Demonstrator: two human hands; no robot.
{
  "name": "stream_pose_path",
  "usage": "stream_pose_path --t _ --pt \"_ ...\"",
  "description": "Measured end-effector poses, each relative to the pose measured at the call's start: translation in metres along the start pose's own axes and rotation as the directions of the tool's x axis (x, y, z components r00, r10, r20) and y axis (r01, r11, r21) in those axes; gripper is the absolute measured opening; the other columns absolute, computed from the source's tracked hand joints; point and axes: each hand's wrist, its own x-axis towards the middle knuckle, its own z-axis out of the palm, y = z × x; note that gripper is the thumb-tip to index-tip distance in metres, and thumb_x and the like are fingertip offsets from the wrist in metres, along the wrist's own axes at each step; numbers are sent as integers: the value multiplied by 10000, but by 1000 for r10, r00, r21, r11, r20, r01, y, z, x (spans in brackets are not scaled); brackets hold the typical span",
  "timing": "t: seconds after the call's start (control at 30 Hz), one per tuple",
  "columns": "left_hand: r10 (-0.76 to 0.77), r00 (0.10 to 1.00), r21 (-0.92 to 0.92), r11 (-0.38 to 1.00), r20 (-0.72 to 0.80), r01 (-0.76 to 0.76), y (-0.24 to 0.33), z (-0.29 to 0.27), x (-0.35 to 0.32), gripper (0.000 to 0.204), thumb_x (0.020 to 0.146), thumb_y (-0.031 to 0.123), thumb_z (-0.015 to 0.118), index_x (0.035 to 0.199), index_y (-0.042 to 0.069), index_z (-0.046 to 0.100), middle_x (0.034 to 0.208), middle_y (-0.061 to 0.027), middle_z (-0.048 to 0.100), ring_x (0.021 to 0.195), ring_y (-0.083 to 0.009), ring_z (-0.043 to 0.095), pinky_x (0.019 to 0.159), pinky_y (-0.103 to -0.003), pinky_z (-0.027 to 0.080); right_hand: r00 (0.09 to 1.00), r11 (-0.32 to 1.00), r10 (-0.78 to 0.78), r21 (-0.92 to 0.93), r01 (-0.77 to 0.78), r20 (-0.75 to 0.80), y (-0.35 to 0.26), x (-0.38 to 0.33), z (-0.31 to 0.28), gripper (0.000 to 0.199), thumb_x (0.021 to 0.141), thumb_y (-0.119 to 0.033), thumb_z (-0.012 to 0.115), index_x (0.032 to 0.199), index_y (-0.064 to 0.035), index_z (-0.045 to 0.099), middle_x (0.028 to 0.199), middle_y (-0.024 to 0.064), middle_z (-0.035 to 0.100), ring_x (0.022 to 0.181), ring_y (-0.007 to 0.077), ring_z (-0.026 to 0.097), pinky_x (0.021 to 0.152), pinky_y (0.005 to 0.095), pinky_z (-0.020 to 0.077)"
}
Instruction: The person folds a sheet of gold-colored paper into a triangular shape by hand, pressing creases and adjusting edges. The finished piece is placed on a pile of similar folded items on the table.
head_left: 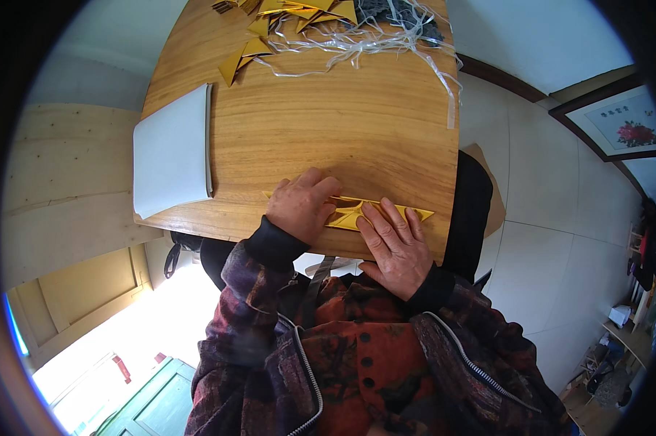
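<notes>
A long, flat strip of folded gold foil paper (pixel 348 216) lies near the front edge of the wooden table (pixel 313 123), with pointed ends. My left hand (pixel 297 207) is over its left part, fingers bent and closed on the foil, hiding much of that end. On the right part rests my right hand (pixel 395 251), its fingers stretched out and slightly apart, pressing the foil flat from above. The tapered right tip shows beyond my right fingers.
A white stack of sheets (pixel 172 156) lies at the table's left edge. Folded gold pieces (pixel 310 10) and tangled white plastic strips (pixel 364 45) are heaped at the far end. A framed flower picture (pixel 622 127) is at the right.
</notes>
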Motion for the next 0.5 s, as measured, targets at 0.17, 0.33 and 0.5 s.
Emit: stream_pose_path --t 0.17,0.33,0.5 --pt "15 1000 38 999 -10 -14 0 1 0 191 784 122 658 973 142 634 932 -79 569 947 -312 571 793 -435 457 1000 998 -14 -59 13 -22 0 -1 3 805 639 -279 831 1351 -92 506 1476 77 413 1419 296 302 1135 517 222" --pt "32 999 4 999 -24 -32 -5 4 1 179 787 95 647 961 136 640 948 -77 574 955 -312 565 813 -440 454 998 995 -26 -102 20 -52 0 -1 6 803 636 -283 832 1347 -94 510 1466 77 428 1411 296 316 1131 515 231" --pt "60 995 -59 996 -85 -65 -10 8 3 141 789 52 634 912 120 639 920 -79 581 930 -317 566 795 -439 457 997 993 -35 -118 27 -69 -1 0 7 779 642 -269 825 1335 -91 517 1462 77 432 1404 297 328 1122 519 245"
